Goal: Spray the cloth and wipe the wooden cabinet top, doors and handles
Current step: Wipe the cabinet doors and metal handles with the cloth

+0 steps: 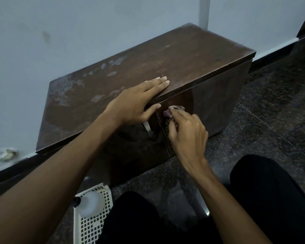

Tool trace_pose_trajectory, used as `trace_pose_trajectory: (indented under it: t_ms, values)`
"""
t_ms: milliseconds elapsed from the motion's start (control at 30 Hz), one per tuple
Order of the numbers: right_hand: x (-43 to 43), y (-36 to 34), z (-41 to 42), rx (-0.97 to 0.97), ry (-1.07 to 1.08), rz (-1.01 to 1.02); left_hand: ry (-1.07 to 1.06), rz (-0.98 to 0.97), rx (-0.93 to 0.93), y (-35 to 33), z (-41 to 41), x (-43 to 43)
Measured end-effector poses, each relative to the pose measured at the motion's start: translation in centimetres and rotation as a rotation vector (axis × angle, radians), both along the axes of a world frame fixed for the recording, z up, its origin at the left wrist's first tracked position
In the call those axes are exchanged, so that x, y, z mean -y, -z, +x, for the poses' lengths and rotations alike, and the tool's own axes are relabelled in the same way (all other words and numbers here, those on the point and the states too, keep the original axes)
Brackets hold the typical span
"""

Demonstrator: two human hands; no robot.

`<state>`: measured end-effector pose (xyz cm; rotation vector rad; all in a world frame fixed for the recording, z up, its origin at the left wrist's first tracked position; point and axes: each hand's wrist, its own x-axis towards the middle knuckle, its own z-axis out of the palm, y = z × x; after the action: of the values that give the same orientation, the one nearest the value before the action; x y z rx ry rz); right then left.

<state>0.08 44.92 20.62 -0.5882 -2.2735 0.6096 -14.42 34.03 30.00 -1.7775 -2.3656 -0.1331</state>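
Observation:
A low dark wooden cabinet point(192, 55) stands against the wall, its top streaked with wet patches on the left half. My left hand point(137, 101) rests flat on the top's front edge, fingers straight, thumb hanging over onto the door. My right hand point(185, 132) grips a small brownish cloth point(173, 110) and presses it against the upper part of the right door point(217, 103), close to the seam between the doors. A metal handle point(147, 127) on the left door shows just below my left hand. The spray bottle point(90, 203) lies in a white basket point(88, 228).
The white lattice basket sits on the dark speckled floor at the lower left, beside my knees in black trousers point(275, 196). A pale wall runs behind the cabinet with a dark skirting board point(275, 48). Open floor lies to the cabinet's right.

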Motion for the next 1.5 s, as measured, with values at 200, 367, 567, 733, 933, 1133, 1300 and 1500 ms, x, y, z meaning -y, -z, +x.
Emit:
trace_pose_trajectory:
  t_ms: [200, 367, 567, 733, 933, 1133, 1300, 1500]
  values:
    - [-1.1, 4.5, 0.1, -0.186, -0.175, -0.478, -0.003, 0.002, 0.008, 0.0, 0.0, 0.0]
    - [-3.0, 4.7, 0.3, -0.076, -0.266, -0.383, -0.008, -0.005, 0.008, 0.0, -0.1, 0.0]
    - [-3.2, 3.9, -0.5, -0.054, -0.24, -0.496, -0.006, -0.008, -0.004, -0.2, 0.2, -0.1]
    - [-3.9, 2.7, -0.7, -0.088, -0.318, -0.722, -0.017, -0.013, 0.006, -0.1, 0.1, -0.1]
    - [-3.6, 2.5, 0.0, 0.17, -0.213, -0.202, -0.011, -0.009, 0.01, -0.1, 0.1, -0.1]
    - [-3.3, 6.0, 0.5, 0.124, -0.031, -0.223, -0.002, -0.002, 0.0, -0.1, 0.1, -0.1]
    - [-4.4, 6.2, 0.3, -0.192, 0.039, -0.507, 0.005, 0.002, 0.007, 0.1, -0.1, -0.1]
    - [-1.8, 5.5, -1.2, -0.361, -0.093, -0.219, -0.004, 0.004, 0.007, 0.1, -0.1, -0.1]
